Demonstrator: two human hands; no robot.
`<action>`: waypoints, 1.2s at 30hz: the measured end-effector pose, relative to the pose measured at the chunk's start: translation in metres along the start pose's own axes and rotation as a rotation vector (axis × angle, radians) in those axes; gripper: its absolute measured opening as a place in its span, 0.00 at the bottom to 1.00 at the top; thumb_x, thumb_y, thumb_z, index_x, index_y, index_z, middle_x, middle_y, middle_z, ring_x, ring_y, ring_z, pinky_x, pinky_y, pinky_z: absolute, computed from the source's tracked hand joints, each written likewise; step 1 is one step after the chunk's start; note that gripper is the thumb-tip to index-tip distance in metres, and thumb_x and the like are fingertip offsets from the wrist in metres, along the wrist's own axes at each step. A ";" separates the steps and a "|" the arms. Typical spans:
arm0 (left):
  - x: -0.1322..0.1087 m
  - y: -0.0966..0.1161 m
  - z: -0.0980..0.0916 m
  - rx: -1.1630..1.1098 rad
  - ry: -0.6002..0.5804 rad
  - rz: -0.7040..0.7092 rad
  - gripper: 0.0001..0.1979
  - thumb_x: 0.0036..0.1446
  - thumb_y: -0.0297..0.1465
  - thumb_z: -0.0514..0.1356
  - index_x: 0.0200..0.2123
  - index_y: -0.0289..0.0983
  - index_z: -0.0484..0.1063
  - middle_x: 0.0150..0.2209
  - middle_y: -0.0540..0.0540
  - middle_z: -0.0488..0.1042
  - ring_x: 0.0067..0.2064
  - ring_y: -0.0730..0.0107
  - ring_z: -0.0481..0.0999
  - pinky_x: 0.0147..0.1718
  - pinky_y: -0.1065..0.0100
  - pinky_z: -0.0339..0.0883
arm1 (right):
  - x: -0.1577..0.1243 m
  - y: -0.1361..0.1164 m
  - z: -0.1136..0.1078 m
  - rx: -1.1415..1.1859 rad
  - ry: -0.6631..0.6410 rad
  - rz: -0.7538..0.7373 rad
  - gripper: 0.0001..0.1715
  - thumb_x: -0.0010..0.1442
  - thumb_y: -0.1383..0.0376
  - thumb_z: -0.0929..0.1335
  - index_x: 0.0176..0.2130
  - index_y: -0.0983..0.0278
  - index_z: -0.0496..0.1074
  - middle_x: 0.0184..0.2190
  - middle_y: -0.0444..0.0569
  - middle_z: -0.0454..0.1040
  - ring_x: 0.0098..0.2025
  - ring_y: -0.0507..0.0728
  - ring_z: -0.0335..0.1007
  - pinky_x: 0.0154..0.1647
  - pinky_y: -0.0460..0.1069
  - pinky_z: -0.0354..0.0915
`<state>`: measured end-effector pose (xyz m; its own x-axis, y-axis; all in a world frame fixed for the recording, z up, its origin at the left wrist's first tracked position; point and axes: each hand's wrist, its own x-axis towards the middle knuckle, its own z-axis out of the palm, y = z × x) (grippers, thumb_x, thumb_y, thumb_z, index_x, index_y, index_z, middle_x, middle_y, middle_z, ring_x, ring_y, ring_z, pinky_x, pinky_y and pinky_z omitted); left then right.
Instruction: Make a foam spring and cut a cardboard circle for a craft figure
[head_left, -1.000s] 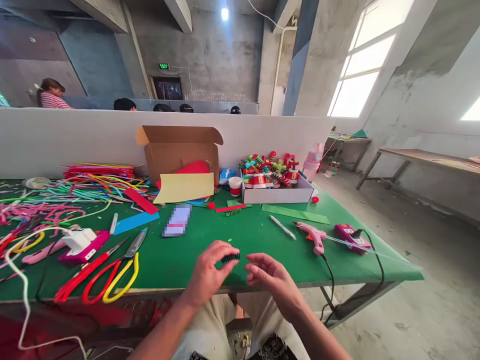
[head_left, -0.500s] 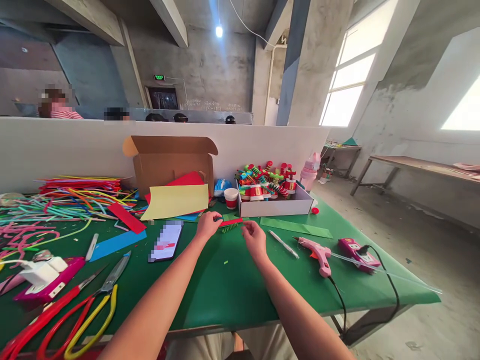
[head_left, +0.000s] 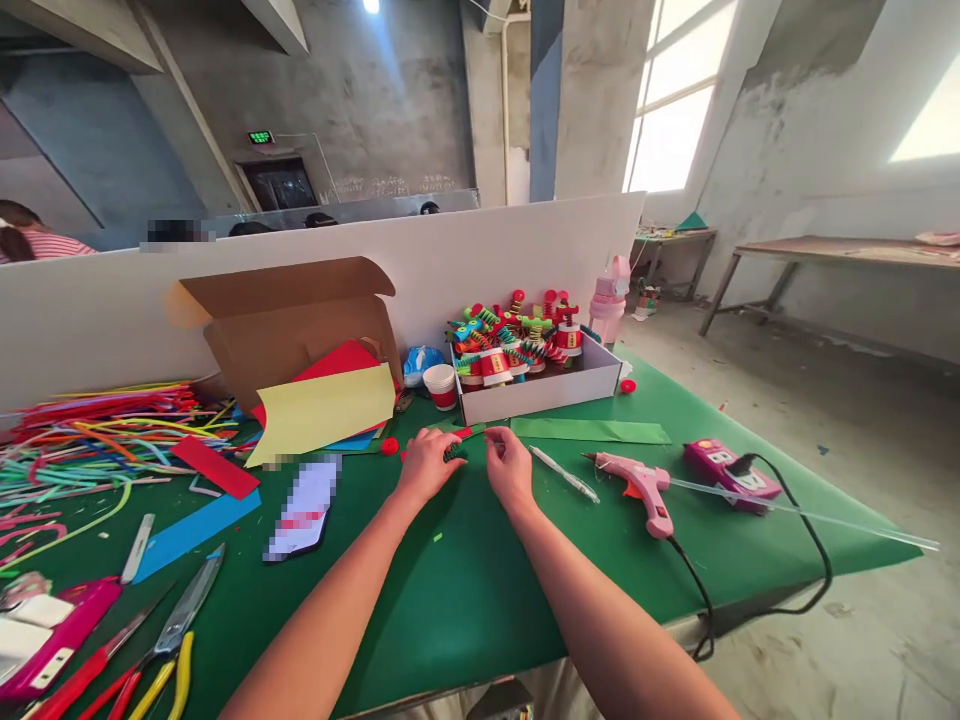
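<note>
My left hand (head_left: pixel 429 466) is closed around a small red craft piece (head_left: pixel 466 433). A dark green coil (head_left: pixel 454 453) on it shows between the fingers; the rest is hidden by the hand. Just to the right, my right hand (head_left: pixel 510 466) has its thumb and fingers pinched together close to the piece's far end. What that pinch holds, if anything, cannot be made out. Both hands are over the green table, in front of a white box (head_left: pixel 540 396) full of colourful figures with coiled limbs and red cup bodies. A red round cap (head_left: pixel 389 447) lies left of my left hand.
Right of my hands are a white pen (head_left: pixel 564 474), green paper strip (head_left: pixel 592 431), pink glue gun (head_left: pixel 634 482) and corded power block (head_left: pixel 731 477). On the left lie a phone (head_left: pixel 304 508), scissors (head_left: pixel 180 620), paper strips and pipe cleaners (head_left: pixel 112 430). A paper cup (head_left: pixel 440 387) stands behind.
The view has turned and shifted. My left hand has closed further over the red craft piece, covering more of it. My right fingers, looser before, are now pinched near its end.
</note>
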<state>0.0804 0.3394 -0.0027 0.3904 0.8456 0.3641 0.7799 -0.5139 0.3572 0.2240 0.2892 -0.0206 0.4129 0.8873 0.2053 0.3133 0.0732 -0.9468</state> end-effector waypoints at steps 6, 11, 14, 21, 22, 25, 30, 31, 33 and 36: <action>-0.007 -0.021 -0.019 -0.062 0.226 -0.050 0.09 0.58 0.30 0.57 0.28 0.41 0.75 0.29 0.48 0.76 0.35 0.65 0.71 0.37 0.66 0.64 | -0.002 -0.003 -0.001 -0.172 -0.119 0.016 0.23 0.54 0.75 0.57 0.39 0.61 0.75 0.39 0.48 0.78 0.41 0.57 0.72 0.43 0.51 0.65; -0.014 -0.024 -0.014 -0.011 0.097 0.031 0.04 0.54 0.32 0.62 0.28 0.41 0.76 0.24 0.49 0.73 0.33 0.64 0.69 0.33 0.66 0.62 | -0.010 -0.017 -0.003 -0.491 -0.332 -0.093 0.28 0.52 0.79 0.59 0.45 0.61 0.77 0.45 0.50 0.78 0.50 0.61 0.67 0.50 0.54 0.59; -0.018 -0.016 -0.009 0.084 -0.007 0.069 0.04 0.51 0.33 0.66 0.32 0.42 0.77 0.25 0.49 0.73 0.35 0.62 0.69 0.34 0.64 0.61 | -0.013 -0.018 -0.002 -0.551 -0.377 -0.126 0.33 0.52 0.79 0.59 0.52 0.59 0.73 0.50 0.50 0.76 0.54 0.62 0.63 0.52 0.56 0.57; -0.022 -0.008 -0.013 0.261 -0.088 0.107 0.02 0.51 0.30 0.64 0.30 0.41 0.74 0.30 0.46 0.76 0.39 0.58 0.71 0.36 0.61 0.61 | -0.013 -0.012 0.001 -0.593 -0.424 -0.173 0.35 0.53 0.77 0.59 0.57 0.61 0.69 0.59 0.46 0.70 0.58 0.61 0.60 0.57 0.55 0.54; -0.022 -0.008 -0.014 0.276 -0.093 0.111 0.01 0.51 0.30 0.64 0.29 0.41 0.74 0.30 0.46 0.76 0.39 0.58 0.71 0.36 0.61 0.61 | -0.013 -0.012 0.001 -0.602 -0.426 -0.175 0.35 0.53 0.77 0.59 0.58 0.61 0.69 0.59 0.46 0.70 0.58 0.61 0.60 0.57 0.55 0.54; -0.024 -0.010 -0.020 0.320 -0.131 0.077 0.01 0.51 0.29 0.61 0.27 0.41 0.73 0.29 0.46 0.76 0.39 0.58 0.71 0.37 0.61 0.61 | -0.014 -0.012 0.002 -0.628 -0.442 -0.185 0.35 0.54 0.76 0.59 0.59 0.60 0.68 0.60 0.46 0.69 0.59 0.60 0.58 0.58 0.55 0.53; -0.023 -0.011 -0.027 0.325 -0.234 -0.007 0.03 0.52 0.31 0.60 0.28 0.40 0.72 0.31 0.45 0.77 0.41 0.56 0.72 0.39 0.59 0.61 | -0.015 -0.010 0.004 -0.679 -0.456 -0.196 0.36 0.54 0.75 0.61 0.60 0.56 0.67 0.62 0.48 0.66 0.61 0.60 0.57 0.59 0.56 0.52; -0.023 -0.011 -0.028 0.315 -0.243 -0.015 0.03 0.52 0.32 0.60 0.28 0.40 0.72 0.31 0.46 0.77 0.41 0.57 0.72 0.39 0.59 0.61 | -0.015 -0.010 0.005 -0.681 -0.452 -0.195 0.36 0.54 0.75 0.61 0.60 0.56 0.67 0.62 0.48 0.65 0.61 0.61 0.57 0.59 0.56 0.53; -0.022 -0.011 -0.029 0.302 -0.248 -0.025 0.03 0.52 0.33 0.61 0.29 0.40 0.72 0.31 0.46 0.77 0.40 0.57 0.73 0.40 0.59 0.61 | -0.015 -0.010 0.005 -0.674 -0.442 -0.189 0.37 0.53 0.75 0.61 0.60 0.56 0.67 0.62 0.49 0.64 0.61 0.61 0.57 0.59 0.57 0.54; -0.023 -0.011 -0.029 0.290 -0.238 -0.030 0.04 0.52 0.34 0.61 0.28 0.40 0.73 0.31 0.46 0.77 0.40 0.57 0.73 0.39 0.60 0.61 | -0.015 -0.013 0.004 -0.652 -0.417 -0.165 0.37 0.53 0.76 0.60 0.60 0.58 0.67 0.62 0.50 0.65 0.61 0.62 0.57 0.58 0.56 0.55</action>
<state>0.0487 0.3218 0.0105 0.4416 0.8870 0.1348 0.8854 -0.4551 0.0941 0.2107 0.2768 -0.0121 0.0031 0.9951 0.0985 0.8336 0.0518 -0.5499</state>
